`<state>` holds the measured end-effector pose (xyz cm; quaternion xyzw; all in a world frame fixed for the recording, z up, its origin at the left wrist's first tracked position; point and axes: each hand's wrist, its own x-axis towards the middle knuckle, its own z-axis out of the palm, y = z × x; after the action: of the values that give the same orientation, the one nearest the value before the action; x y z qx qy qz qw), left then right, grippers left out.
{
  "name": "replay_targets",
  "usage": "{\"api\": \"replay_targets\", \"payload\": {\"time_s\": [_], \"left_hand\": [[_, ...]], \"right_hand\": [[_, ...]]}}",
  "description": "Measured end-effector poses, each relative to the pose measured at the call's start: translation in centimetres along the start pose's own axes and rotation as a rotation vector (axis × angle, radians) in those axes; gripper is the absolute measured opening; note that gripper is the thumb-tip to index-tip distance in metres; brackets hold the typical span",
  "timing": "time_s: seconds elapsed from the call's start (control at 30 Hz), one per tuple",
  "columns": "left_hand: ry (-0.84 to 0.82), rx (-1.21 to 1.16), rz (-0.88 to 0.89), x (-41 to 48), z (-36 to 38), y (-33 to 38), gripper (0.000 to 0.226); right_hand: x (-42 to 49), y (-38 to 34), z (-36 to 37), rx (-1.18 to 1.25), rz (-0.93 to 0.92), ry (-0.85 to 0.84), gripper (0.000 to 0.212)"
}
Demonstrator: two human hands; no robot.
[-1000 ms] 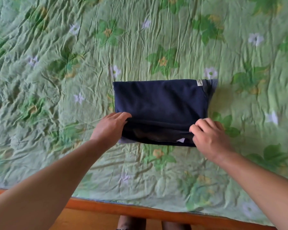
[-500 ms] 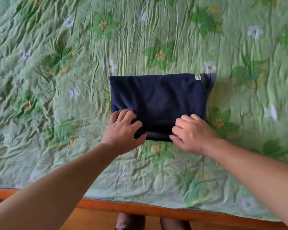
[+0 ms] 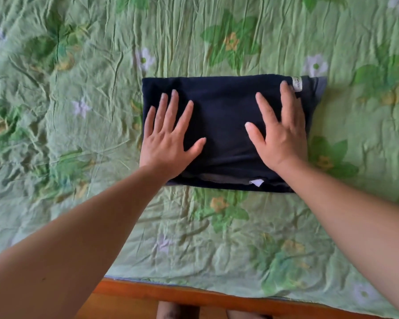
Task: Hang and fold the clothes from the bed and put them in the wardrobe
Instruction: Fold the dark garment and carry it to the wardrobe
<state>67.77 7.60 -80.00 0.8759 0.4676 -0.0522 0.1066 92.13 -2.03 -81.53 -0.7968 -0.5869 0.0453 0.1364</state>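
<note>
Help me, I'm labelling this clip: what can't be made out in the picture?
Head view only:
- Type of the folded navy garment: its folds, plus the left hand and right hand lying flat on it, hide its shape.
- Print on the label: too small.
- Feet: cut off by the bottom edge.
- Wardrobe: outside the frame.

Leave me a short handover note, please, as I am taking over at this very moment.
Left hand: open, flat on the left half of the folded navy garment.
Right hand: open, flat on its right half, fingertips near the white label.
The garment lies on the green floral bedsheet.
Done: it looks folded into a rectangle.
Left: carry it to the wardrobe, which is out of view.
</note>
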Motion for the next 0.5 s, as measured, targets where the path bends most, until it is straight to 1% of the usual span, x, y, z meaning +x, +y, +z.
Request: {"api": "replay_targets", "payload": {"time_s": [0.07, 0.1, 0.13, 0.2, 0.23, 0.27, 0.33, 0.37, 0.4, 0.43, 0.5], "left_hand": [[0.004, -0.142, -0.128, -1.3, -0.4, -0.8, 0.078], [0.015, -0.265, -0.210, -2.0, -0.9, -1.3, 0.073], [0.034, -0.428, -0.287, -2.6, -1.5, -1.9, 0.065], [0.062, -0.748, -0.420, -3.0, -3.3, -2.8, 0.046], [0.061, -0.885, -0.481, -2.8, -4.2, -3.3, 0.038], [0.025, -1.030, -0.539, -2.4, -5.2, -3.7, 0.032], [-0.133, -1.272, -0.606, -1.3, -7.1, -4.0, 0.029], [-0.221, -1.325, -0.596, -0.7, -7.8, -3.9, 0.031], [-0.297, -1.324, -0.561, -0.3, -8.5, -3.6, 0.035], [-0.350, -1.277, -0.516, 0.0, -9.0, -3.2, 0.038], [-0.381, -1.146, -0.455, 0.4, -10.1, -2.0, 0.044]], "right_hand": [[-0.6, -0.1, -0.9, 0.095, 0.062, 0.084, 0.050], [-1.0, 0.0, -1.5, 0.113, 0.145, 0.106, 0.045], [-1.5, 0.1, -2.3, 0.134, 0.279, 0.111, 0.042], [-2.4, 0.5, -3.7, 0.274, 0.576, 0.046, 0.040], [-2.5, 0.7, -4.3, 0.383, 0.653, -0.003, 0.040], [-2.5, 0.9, -4.9, 0.497, 0.691, -0.040, 0.039], [-1.9, 0.7, -6.4, 0.675, 0.734, -0.124, 0.039], [-1.4, 0.4, -7.1, 0.745, 0.752, -0.194, 0.039], [-1.0, 0.2, -7.6, 0.808, 0.757, -0.275, 0.040], [-0.7, 0.1, -7.8, 0.849, 0.751, -0.351, 0.042], [-0.2, 0.1, -8.6, 0.870, 0.770, -0.444, 0.046]]}}
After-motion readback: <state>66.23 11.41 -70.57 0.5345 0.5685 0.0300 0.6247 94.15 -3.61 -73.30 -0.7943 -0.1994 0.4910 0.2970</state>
